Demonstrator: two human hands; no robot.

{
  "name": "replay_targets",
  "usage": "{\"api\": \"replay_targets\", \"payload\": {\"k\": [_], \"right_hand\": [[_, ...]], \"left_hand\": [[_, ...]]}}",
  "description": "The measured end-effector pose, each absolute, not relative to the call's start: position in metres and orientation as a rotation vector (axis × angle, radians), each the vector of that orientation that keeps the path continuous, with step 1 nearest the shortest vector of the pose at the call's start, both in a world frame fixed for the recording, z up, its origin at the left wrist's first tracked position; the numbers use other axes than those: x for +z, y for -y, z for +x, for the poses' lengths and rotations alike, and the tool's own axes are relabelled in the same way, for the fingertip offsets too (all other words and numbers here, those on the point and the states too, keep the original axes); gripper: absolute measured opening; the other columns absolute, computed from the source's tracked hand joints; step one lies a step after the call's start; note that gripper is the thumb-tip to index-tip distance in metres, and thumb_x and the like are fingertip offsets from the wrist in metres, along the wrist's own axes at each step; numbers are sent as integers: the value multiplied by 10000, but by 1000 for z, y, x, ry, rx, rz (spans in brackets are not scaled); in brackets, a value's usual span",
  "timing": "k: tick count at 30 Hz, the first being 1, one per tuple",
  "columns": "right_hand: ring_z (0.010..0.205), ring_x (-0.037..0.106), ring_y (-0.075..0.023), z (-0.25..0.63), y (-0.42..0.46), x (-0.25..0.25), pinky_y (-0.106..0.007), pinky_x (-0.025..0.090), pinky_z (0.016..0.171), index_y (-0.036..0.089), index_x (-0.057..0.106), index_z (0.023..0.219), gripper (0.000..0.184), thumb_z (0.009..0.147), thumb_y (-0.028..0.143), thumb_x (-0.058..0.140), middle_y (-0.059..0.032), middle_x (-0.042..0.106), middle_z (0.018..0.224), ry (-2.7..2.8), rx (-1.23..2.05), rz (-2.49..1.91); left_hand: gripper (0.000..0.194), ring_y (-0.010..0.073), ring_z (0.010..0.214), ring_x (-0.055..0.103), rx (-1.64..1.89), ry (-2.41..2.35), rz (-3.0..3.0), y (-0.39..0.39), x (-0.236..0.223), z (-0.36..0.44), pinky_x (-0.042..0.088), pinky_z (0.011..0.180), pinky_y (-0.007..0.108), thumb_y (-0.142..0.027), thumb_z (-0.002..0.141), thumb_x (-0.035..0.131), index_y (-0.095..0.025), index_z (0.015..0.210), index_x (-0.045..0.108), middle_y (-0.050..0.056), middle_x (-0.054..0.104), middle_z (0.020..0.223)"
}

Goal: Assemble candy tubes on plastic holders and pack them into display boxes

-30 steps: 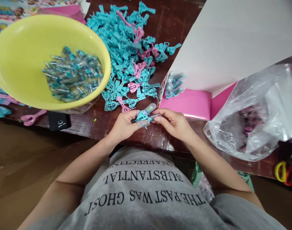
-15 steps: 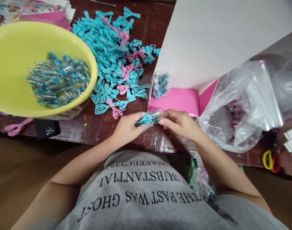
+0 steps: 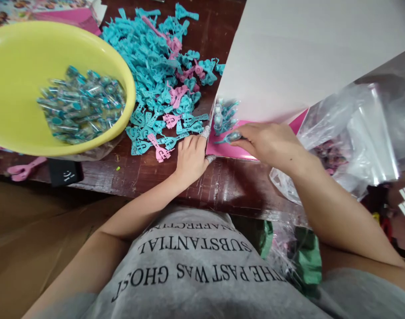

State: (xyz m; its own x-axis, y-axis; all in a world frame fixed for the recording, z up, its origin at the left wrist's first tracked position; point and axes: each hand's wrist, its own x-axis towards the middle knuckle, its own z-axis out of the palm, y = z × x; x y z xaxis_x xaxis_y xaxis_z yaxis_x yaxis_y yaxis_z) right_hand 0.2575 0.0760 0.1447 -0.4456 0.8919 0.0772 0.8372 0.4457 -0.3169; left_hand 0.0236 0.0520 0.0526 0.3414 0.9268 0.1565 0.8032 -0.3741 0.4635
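My right hand (image 3: 267, 144) pinches a blue plastic piece with a clear rounded tube (image 3: 234, 136) low inside an open cardboard box (image 3: 272, 66), over its pink floor. Similar blue pieces with clear tubes (image 3: 225, 116) stand grouped in the box's left corner, just beyond the held one. My left hand (image 3: 191, 160) grips the box at its near left corner, the grey-wrapped thumb and index finger against its edges. Left of that hand, a heap of loose blue plastic clips (image 3: 145, 66) with a few pink clips (image 3: 159, 148) among them spreads over the dark red table (image 3: 149, 177).
A yellow basin (image 3: 16, 66) holding clear tubes with blue ends (image 3: 79, 106) stands at the left. Near it lie a black box-like object (image 3: 65, 172) and a pink clip (image 3: 25, 168). Right of the box sits a clear plastic bag (image 3: 365, 133) with pinkish pieces inside.
My right hand has carried the blue piece from in front of the box to inside it. My left hand has let go of that piece and moved to the box's near left corner.
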Motion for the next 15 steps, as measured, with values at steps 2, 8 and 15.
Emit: {"api": "replay_targets", "payload": {"k": [2,8,15], "right_hand": [[718,697,-249,255,-80,144,-377,442,590,297,767,947,392,1004,662,637,-61,790,906,2504,334,-1491],[647,613,-186,234,-69,150,-354,209,500,265,782,1014,464,1082,632,507,-89,795,1093,2575,-28,-1490],[501,420,-92,229,-76,131,-310,142,441,243,788,922,504,1116,579,466,-65,780,1058,2572,-318,-1391]], "left_hand": [[432,399,1285,581,557,-1539,2294,-51,55,24,465,1051,507,-249,957,725,-87,1342,611,226,680,1333],[516,372,1311,559,595,-1464,2299,-51,71,-26,455,1071,503,-369,990,714,-138,1437,597,167,712,1319],[309,376,1227,602,439,-1712,2460,-58,74,-133,476,1032,520,-123,965,564,-167,1219,734,146,769,1162]]}}
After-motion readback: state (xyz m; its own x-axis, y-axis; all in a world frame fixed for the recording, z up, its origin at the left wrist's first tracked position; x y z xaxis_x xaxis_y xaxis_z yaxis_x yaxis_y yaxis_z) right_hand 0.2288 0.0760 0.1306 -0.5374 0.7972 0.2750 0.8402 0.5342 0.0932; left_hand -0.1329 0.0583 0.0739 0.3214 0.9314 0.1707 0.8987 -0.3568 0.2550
